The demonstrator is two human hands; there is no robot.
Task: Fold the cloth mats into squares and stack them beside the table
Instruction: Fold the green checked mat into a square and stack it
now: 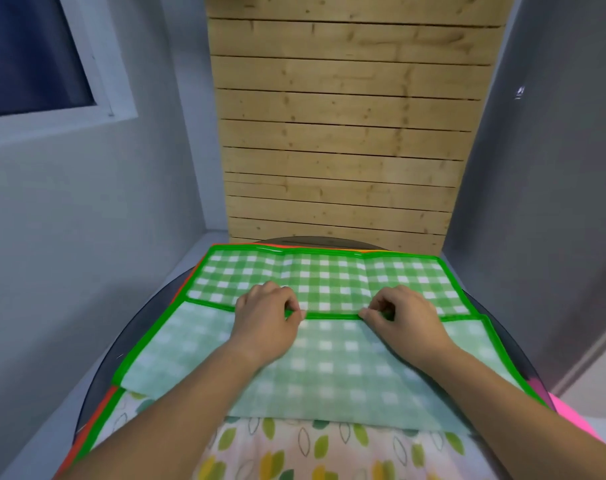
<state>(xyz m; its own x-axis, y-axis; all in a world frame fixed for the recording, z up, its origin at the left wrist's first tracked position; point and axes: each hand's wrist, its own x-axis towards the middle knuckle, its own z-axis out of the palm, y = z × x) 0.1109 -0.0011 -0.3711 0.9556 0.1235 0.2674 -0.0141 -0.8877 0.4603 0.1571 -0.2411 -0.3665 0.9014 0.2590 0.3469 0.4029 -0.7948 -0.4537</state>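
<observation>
Head view: round dark bench (145,327) in a grey-walled corner, pine-slat panel (343,133) behind, window (35,53) upper left. Green checked mat (322,275) spread atop leaf-print mat (294,441), long axis left-right, near part folded away, pale underside up. Left hand (265,317) and right hand (398,317) palm-down, fingers curled, pinching the folded border mid-mat.

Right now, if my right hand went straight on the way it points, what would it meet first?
The right hand would first slide over the far half of the green checked mat; the wooden slat wall lies beyond, distance unclear.
</observation>
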